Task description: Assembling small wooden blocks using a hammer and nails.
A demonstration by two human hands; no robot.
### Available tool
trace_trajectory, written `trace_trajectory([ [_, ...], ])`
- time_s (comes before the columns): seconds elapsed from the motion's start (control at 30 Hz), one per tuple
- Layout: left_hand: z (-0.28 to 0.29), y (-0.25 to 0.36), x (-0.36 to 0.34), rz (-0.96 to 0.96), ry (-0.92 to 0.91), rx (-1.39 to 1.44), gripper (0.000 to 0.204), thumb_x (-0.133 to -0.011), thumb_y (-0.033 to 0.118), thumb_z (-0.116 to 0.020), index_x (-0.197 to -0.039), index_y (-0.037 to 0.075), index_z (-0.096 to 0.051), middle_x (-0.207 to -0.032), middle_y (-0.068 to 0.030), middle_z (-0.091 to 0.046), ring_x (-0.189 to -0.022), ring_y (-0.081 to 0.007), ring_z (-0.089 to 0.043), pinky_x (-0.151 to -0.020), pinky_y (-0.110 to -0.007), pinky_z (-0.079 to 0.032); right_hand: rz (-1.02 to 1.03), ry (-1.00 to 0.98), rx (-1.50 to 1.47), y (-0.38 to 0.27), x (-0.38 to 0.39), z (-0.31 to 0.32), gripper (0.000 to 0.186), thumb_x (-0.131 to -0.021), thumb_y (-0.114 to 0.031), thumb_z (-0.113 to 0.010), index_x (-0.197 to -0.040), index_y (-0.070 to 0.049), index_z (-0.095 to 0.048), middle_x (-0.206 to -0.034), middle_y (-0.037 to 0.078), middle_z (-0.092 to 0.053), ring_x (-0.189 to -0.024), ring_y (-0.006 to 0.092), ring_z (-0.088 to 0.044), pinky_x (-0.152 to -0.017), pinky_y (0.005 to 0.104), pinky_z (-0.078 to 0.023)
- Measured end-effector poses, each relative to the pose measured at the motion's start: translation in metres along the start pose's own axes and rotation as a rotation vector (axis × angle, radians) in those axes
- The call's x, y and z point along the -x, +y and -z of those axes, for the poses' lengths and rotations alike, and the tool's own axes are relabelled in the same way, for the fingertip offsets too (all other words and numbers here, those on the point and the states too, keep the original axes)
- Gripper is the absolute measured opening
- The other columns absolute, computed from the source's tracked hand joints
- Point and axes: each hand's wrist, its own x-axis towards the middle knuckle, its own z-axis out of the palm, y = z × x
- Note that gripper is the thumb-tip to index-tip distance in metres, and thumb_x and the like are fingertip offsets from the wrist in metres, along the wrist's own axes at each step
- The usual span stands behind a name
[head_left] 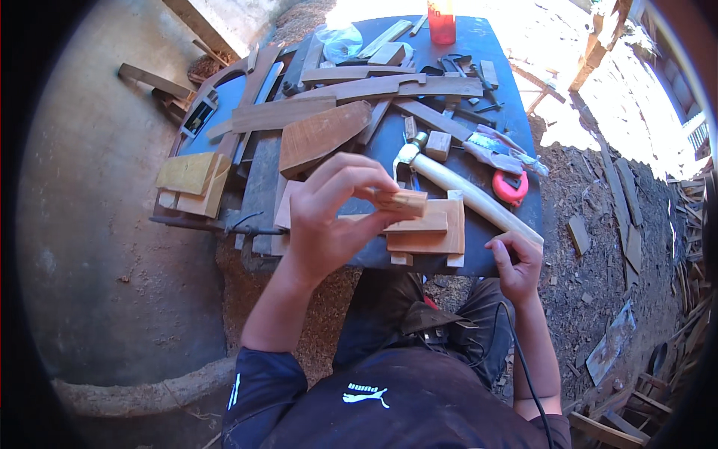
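Note:
Raised over the near part of the table, my left hand [333, 198] pinches a small wood block [404, 202] between thumb and fingers. Under that block lies a wooden piece [426, 243] built of flat boards with small pale legs at the table's front edge. My right hand [518, 263] is at the front right edge, its fingers curled; what they hold, if anything, is hidden. Close against those fingers is the handle end of a claw hammer [475, 194], which lies slanted across the table with its metal head toward the middle.
Several boards [325, 135] are piled across the dark table [516, 97]. A pink-red tape measure [510, 187] sits right of the hammer, beside a crumpled plastic wrapper [501, 150]. A red bottle [442, 26] stands at the back, and a phone [200, 116] lies far left.

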Motion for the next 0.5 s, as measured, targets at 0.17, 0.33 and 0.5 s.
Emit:
trace_trajectory([
  [0.17,-0.014,0.031,0.018,0.017,0.044,-0.124,0.041,-0.072,0.009,-0.094,-0.11,0.003,-0.079,-0.1,-0.0095,-0.072,-0.094,-0.0144,-0.071,-0.073,-0.026,-0.061,-0.125,-0.074,-0.135,-0.009,-0.006,0.0,0.009,-0.096,-0.006,-0.068,-0.099,-0.001,-0.075,-0.07,-0.001,-0.064,-0.062,0.0027,-0.054,-0.054,0.0213,-0.036],
  [0.33,-0.037,0.046,0.034,0.106,0.046,0.027,0.047,-0.07,0.016,-0.095,-0.112,0.001,-0.079,-0.092,-0.0105,-0.076,-0.077,-0.018,-0.074,-0.068,-0.027,-0.057,0.052,-0.129,-0.279,-0.08,-0.014,0.001,0.031,-0.09,-0.001,-0.077,-0.121,-0.002,-0.073,-0.095,0.006,-0.07,-0.077,0.0073,-0.063,-0.061,0.0207,-0.05],
  [0.5,-0.053,0.051,0.042,0.136,-0.084,0.085,0.045,-0.075,0.022,-0.092,-0.111,0.0,-0.079,-0.087,-0.011,-0.076,-0.078,-0.0183,-0.075,-0.068,-0.027,-0.056,0.056,-0.303,-0.353,-0.092,-0.014,-0.001,0.038,-0.087,-0.003,-0.081,-0.124,-0.001,-0.072,-0.111,0.009,-0.07,-0.091,0.0129,-0.068,-0.068,0.0255,-0.058],
])
